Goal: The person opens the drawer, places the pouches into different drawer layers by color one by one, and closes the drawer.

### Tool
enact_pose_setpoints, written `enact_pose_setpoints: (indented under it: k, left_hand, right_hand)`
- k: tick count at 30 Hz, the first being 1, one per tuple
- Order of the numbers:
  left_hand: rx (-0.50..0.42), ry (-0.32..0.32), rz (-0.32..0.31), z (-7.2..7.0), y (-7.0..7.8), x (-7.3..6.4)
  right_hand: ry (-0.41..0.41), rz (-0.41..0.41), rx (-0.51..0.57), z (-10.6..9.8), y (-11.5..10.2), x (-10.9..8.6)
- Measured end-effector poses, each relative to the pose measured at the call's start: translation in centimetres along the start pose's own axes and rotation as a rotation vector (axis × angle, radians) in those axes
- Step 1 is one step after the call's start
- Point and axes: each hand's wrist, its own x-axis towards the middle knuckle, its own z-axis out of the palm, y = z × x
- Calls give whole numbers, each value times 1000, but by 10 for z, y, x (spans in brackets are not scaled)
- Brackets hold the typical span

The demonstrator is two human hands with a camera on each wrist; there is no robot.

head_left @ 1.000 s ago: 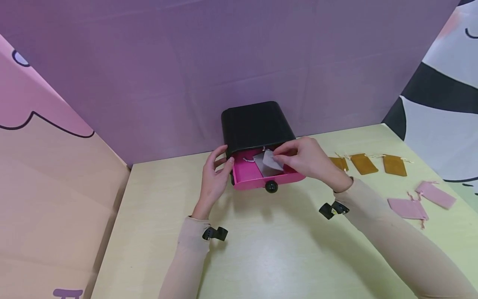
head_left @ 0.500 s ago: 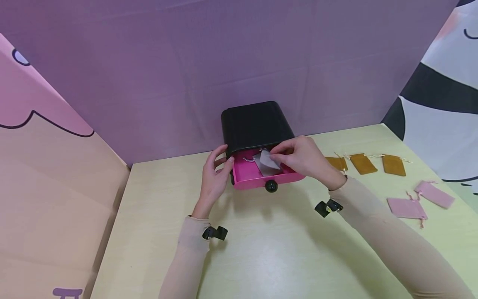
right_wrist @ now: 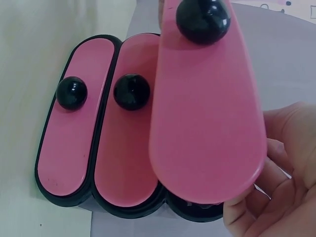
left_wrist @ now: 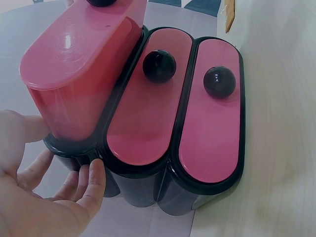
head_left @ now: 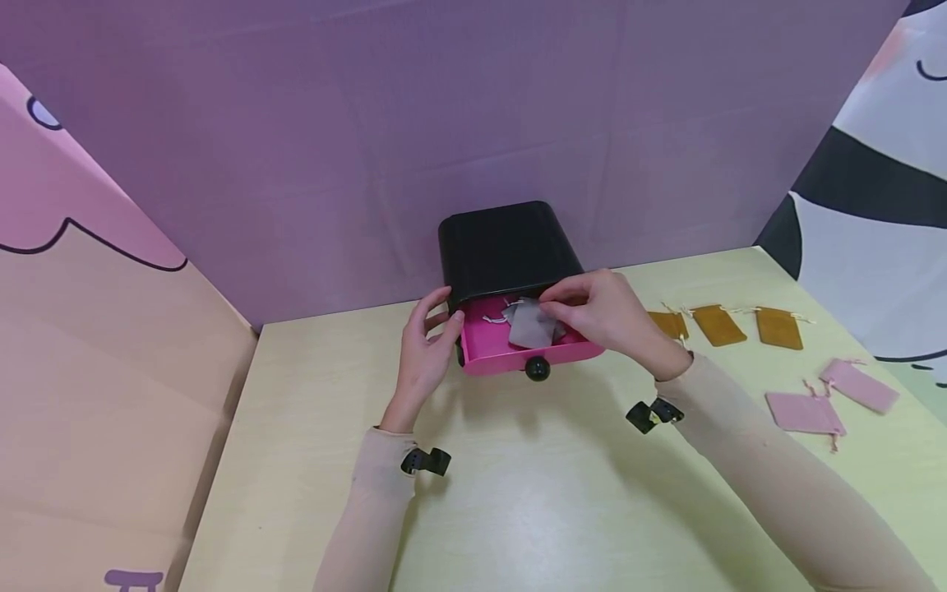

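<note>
A black cabinet (head_left: 510, 247) stands against the back cloth with its pink top drawer (head_left: 488, 341) pulled out. Inside the drawer, a grey drawstring pouch (head_left: 528, 325) lies over other grey fabric, one pale cord showing at the left. The thumb and index finger of my right hand (head_left: 602, 306) pinch the pouch's upper right edge. In the right wrist view the drawer front hides that pouch. My left hand (head_left: 427, 349) rests against the cabinet's left side, thumb by the drawer wall; in the left wrist view its fingertips (left_wrist: 96, 170) touch the black frame.
Two lower pink drawers with black knobs (left_wrist: 159, 66) are pushed in. On the table's right lie several mustard drawstring pouches (head_left: 718, 325) in a row, and two pink pouches (head_left: 806, 413) nearer the right edge. A purple cloth (head_left: 370, 148) closes off the back.
The grey pouch, earlier bunched up and tilted by my right fingers, now spreads flatter and further left in the drawer. My right hand shifted slightly; my left hand stays in place.
</note>
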Motion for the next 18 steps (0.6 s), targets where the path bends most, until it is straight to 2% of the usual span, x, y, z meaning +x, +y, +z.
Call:
enact_pose_setpoints:
  k: [8, 18]
  left_hand:
    - [3, 0, 1, 0, 1, -1]
    - [15, -3, 1, 3, 1, 0]
  right_hand:
    - [26, -2, 13, -4, -1, -6]
    - [124, -52, 65, -10, -4, -22]
